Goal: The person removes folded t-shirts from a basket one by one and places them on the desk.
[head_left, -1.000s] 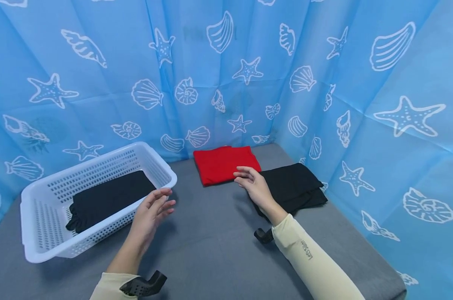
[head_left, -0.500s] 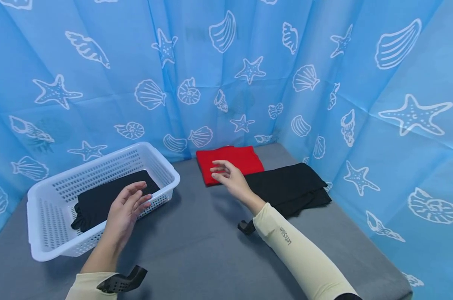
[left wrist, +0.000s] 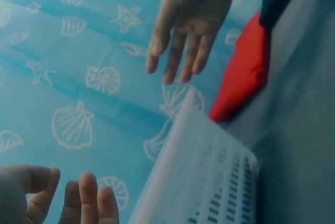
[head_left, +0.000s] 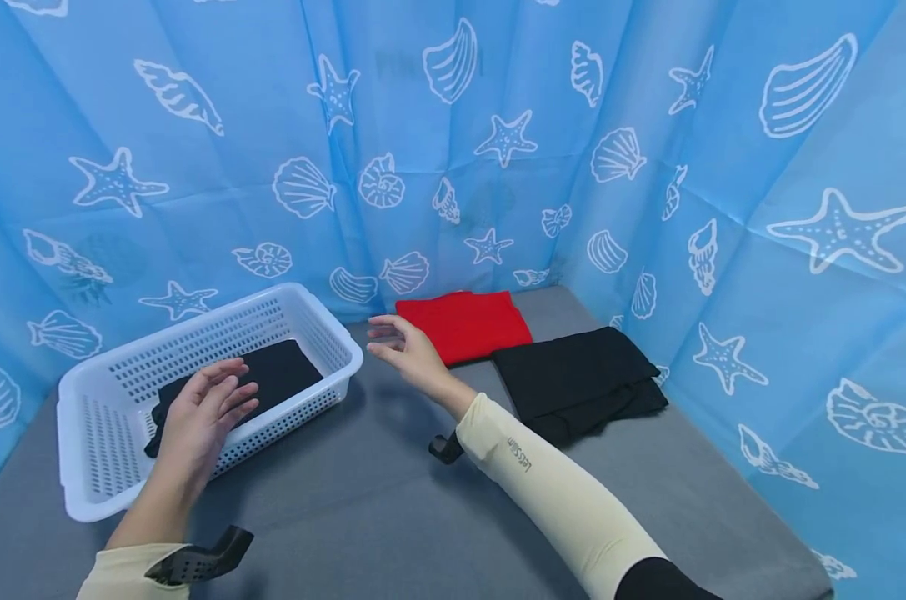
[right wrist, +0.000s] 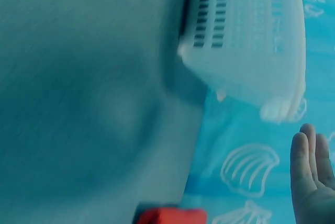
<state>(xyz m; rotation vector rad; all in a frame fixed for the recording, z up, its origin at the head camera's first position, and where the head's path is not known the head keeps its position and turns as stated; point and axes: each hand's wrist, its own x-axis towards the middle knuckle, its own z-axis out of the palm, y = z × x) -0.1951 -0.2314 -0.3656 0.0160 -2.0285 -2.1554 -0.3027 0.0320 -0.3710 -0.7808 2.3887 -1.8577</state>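
My left hand hovers over the near side of a white plastic basket, its fingers loosely bent and holding nothing. Inside the basket lies a folded black cloth, partly hidden behind that hand. To the right of the basket my right hand hangs above the table with relaxed fingers and nothing in them. In the left wrist view the right hand has its fingers extended beyond the basket's rim. A folded red cloth lies just behind the right hand, against the curtain side.
A folded black cloth rests on the grey-covered table, right of the red one. A blue curtain printed with white shells and starfish hangs along the back and right of the table. Both wrists wear small black mounts.
Both hands have moved left. The left hand has come over the basket, and the right has passed from beside the black cloth, across the red one, toward the basket. The cloths stay put.
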